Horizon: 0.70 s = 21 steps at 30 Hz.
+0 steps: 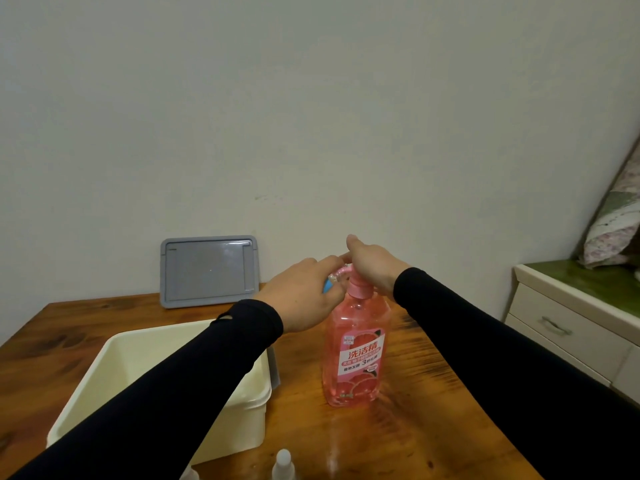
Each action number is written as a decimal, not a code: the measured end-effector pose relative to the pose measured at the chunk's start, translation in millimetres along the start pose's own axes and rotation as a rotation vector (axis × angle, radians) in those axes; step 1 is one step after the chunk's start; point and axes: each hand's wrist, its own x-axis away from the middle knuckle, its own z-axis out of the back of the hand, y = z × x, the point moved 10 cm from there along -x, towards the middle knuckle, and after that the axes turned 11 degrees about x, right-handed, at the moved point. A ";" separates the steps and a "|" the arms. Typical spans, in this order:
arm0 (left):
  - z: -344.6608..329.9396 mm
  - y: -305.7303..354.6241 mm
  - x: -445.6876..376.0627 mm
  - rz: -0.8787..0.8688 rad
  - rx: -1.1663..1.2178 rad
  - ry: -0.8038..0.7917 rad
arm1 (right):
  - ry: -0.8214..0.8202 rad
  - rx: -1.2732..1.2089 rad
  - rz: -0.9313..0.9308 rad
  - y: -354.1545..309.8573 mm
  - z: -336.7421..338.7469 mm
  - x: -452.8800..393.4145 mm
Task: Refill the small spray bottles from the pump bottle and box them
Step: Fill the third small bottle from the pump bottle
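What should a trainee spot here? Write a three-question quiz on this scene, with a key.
1. True or false: the grey rectangular plastic lid lies flat on the cream plastic box.
2. Which hand rests on the pump head of the pink transparent pump bottle? A) left B) right C) neither
3. What does the left hand hold at the pump's spout?

Key
1. False: the lid stands leaning against the wall, behind the box.
2. B: the right hand sits on the pump head.
3. A small blue bottle, mostly hidden by the fingers.
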 end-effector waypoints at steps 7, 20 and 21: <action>12.0 9.3 -1.1 -0.018 0.001 0.028 | -0.021 -0.003 0.041 -17.7 14.1 4.3; 1.0 -1.3 -0.2 0.008 0.024 0.016 | -0.001 0.010 0.035 -4.9 2.5 -1.5; 3.3 0.2 -0.6 0.006 0.030 0.022 | -0.011 -0.006 0.034 -6.6 3.9 -0.9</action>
